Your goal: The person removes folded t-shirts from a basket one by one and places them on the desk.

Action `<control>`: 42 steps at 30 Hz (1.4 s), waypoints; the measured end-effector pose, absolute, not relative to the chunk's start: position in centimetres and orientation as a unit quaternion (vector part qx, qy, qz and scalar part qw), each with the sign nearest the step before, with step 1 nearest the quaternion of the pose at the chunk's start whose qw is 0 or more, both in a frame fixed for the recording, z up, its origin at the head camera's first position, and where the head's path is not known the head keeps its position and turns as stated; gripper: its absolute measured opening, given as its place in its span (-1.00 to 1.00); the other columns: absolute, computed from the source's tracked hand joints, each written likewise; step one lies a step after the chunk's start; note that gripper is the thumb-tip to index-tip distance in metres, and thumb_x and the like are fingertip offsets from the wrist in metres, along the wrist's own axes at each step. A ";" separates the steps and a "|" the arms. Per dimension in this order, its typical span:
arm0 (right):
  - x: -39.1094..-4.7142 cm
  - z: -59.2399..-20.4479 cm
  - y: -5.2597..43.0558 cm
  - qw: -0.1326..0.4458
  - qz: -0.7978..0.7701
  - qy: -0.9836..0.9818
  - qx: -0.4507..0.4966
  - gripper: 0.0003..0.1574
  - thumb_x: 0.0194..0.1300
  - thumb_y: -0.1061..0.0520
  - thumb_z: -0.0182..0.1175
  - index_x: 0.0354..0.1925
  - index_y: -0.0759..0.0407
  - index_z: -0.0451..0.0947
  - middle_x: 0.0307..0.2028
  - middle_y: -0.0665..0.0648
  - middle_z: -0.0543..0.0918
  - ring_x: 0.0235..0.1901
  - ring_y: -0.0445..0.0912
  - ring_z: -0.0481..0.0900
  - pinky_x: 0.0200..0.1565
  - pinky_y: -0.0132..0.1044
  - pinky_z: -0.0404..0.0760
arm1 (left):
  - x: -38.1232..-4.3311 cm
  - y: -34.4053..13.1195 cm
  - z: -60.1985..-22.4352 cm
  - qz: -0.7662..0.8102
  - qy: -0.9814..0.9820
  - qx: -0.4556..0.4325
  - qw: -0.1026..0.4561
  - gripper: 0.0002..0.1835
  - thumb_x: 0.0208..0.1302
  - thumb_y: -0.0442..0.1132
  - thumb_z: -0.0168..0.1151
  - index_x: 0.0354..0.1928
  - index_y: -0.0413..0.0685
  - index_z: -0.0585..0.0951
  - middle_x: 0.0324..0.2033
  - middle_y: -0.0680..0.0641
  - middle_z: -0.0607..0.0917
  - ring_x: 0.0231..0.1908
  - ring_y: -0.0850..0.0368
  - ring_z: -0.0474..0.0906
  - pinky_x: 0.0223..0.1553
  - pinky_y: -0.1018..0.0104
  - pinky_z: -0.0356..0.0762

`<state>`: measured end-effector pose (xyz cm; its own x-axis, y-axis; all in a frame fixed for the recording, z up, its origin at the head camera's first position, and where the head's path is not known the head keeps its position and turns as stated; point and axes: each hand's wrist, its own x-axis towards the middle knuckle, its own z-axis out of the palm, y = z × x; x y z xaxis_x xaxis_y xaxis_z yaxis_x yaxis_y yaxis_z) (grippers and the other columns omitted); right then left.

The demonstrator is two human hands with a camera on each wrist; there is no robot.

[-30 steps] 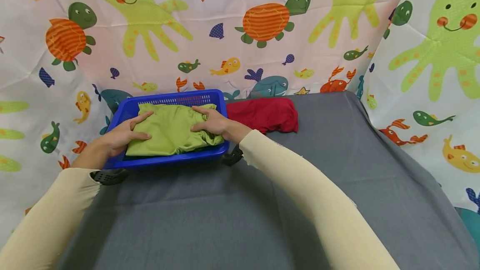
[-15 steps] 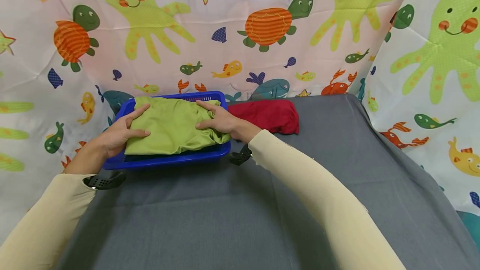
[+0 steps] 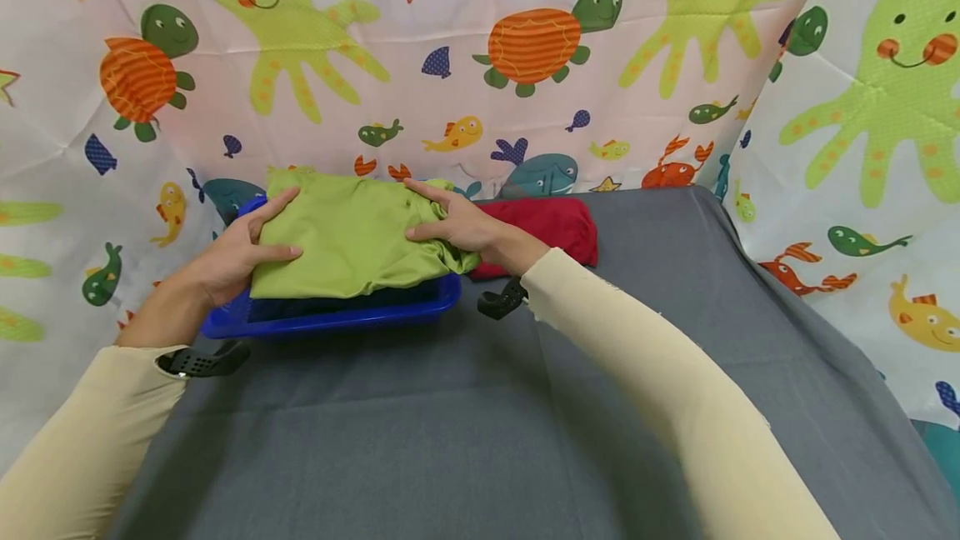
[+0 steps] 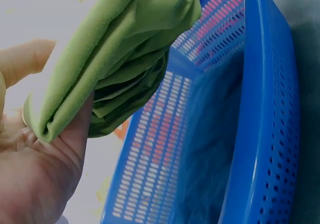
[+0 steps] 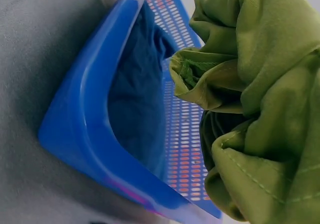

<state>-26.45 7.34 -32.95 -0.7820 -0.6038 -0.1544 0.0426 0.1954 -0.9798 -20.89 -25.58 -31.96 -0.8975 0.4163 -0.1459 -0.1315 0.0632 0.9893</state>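
A folded green cloth (image 3: 345, 232), maybe a garment, is held above the blue plastic basket (image 3: 337, 325). My left hand (image 3: 238, 261) grips its left edge, thumb on top; in the left wrist view, the folded edge of the green cloth (image 4: 100, 58) sits in the palm. On the other side my right hand (image 3: 468, 230) grips the bunched right end, thumb and a finger over the top. In the right wrist view the green cloth (image 5: 270, 114) shows loose folds, and the right hand is out of sight. Dark blue cloth (image 5: 137, 98) lies inside the basket.
A red folded cloth (image 3: 543, 227) lies right of the basket, partly behind my right hand. Grey fabric (image 3: 420, 440) covers the table. A curtain (image 3: 450, 40) printed with sea animals hangs along the back and sides.
Both hands have raised the green cloth from inside the basket to above its rim, shifting it slightly right. The dark blue cloth beneath shows more. The basket and red cloth stay put.
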 end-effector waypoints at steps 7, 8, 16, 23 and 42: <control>-26.2 -31.5 9.8 0.269 -0.604 0.721 -0.208 0.02 0.40 0.17 0.27 0.59 -0.34 0.01 0.42 0.02 0.35 0.13 -0.10 0.59 -0.02 -0.38 0.66 | -20.7 -23.8 -30.9 0.676 0.696 0.117 0.211 -0.02 0.44 -0.48 0.10 0.63 0.40 -0.17 0.24 0.17 0.43 0.05 0.31 0.66 -0.09 0.33 0.72; -26.2 -31.4 10.2 0.270 -0.602 0.722 -0.207 0.02 0.40 0.17 0.27 0.59 -0.35 0.01 0.42 0.02 0.33 0.16 -0.09 0.57 -0.01 -0.38 0.66 | -20.7 -23.5 -30.8 0.678 0.693 0.122 0.213 -0.01 0.44 -0.49 0.11 0.63 0.40 -0.17 0.24 0.17 0.43 0.05 0.32 0.66 -0.09 0.33 0.72; -25.8 -30.7 12.8 0.252 -0.586 0.740 -0.212 0.04 0.37 0.17 0.30 0.58 -0.37 0.03 0.53 -0.06 0.15 0.32 -0.09 0.44 0.12 -0.33 0.59 | -21.0 -21.2 -30.8 0.690 0.677 0.139 0.212 0.00 0.41 -0.51 0.12 0.63 0.38 -0.15 0.33 0.11 0.39 0.05 0.32 0.67 -0.09 0.36 0.72; -25.7 -30.7 15.3 0.236 -0.568 0.759 -0.214 0.04 0.36 0.14 0.31 0.58 -0.39 0.03 0.56 -0.11 0.07 0.37 -0.10 0.36 0.20 -0.26 0.54 | -21.5 -18.9 -31.1 0.699 0.668 0.123 0.224 0.03 0.39 -0.52 0.16 0.62 0.44 -0.13 0.25 0.12 0.48 -0.02 0.27 0.72 -0.12 0.33 0.73; -25.2 -30.8 22.2 0.240 -0.579 0.759 -0.178 0.02 0.41 0.19 0.25 0.58 -0.43 0.00 0.43 0.07 0.32 -0.11 -0.17 0.69 -0.11 -0.34 0.68 | -23.0 -12.1 -32.3 0.695 0.673 0.116 0.225 0.00 0.40 -0.54 0.10 0.61 0.51 -0.09 0.45 -0.11 0.29 -0.05 0.29 0.68 -0.13 0.33 0.73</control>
<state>-25.17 22.18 -30.83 -0.8213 -0.5483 -0.1573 0.0068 0.2663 -0.9639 -23.02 -12.08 -32.29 -0.8715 0.4694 -0.1420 -0.1567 0.0078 0.9876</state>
